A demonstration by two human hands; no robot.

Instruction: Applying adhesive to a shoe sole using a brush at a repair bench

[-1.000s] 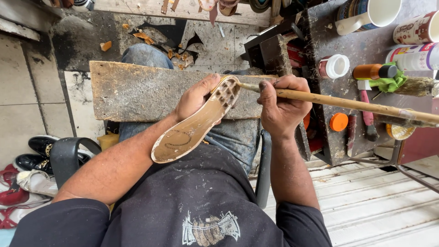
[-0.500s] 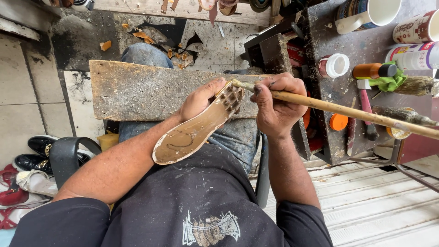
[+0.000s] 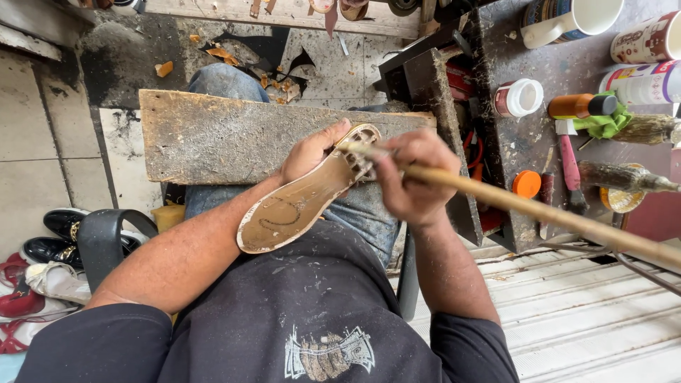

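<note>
Head view, looking down at a seated person's lap. A worn wooden board (image 3: 227, 138) lies across the knees.

Left hand (image 3: 312, 150): closed around a tan shoe sole (image 3: 298, 202), gripping it near the toe end. The sole is tilted, its heel end pointing toward the torso, its inner face up, with a curved pen mark on the heel area. The toe end lies over the near edge of the board.

Right hand (image 3: 411, 177): closed around a long wooden stick (image 3: 539, 209), close to its tip. The stick runs from the toe of the sole out to the right and leaves the frame at the lower right. Its tip meets the toe of the sole; the contact point is blurred, so what the tip carries cannot be told.

Counter (image 3: 511, 142) to the right, dark and stained. On it: a small white-lidded jar (image 3: 519, 98), an orange bottle with black cap (image 3: 582, 106), a green cloth (image 3: 603, 124), a pink-handled tool (image 3: 571, 167), an orange round lid (image 3: 526, 184), two stiff brushes (image 3: 624, 177) and a white mug (image 3: 567, 20) at the top edge.

Floor, left: black shoes (image 3: 53, 234) and a red sandal (image 3: 18, 298) beside a black chair arm (image 3: 106, 234). Leather scraps (image 3: 220, 53) lie on the floor beyond the board.
</note>
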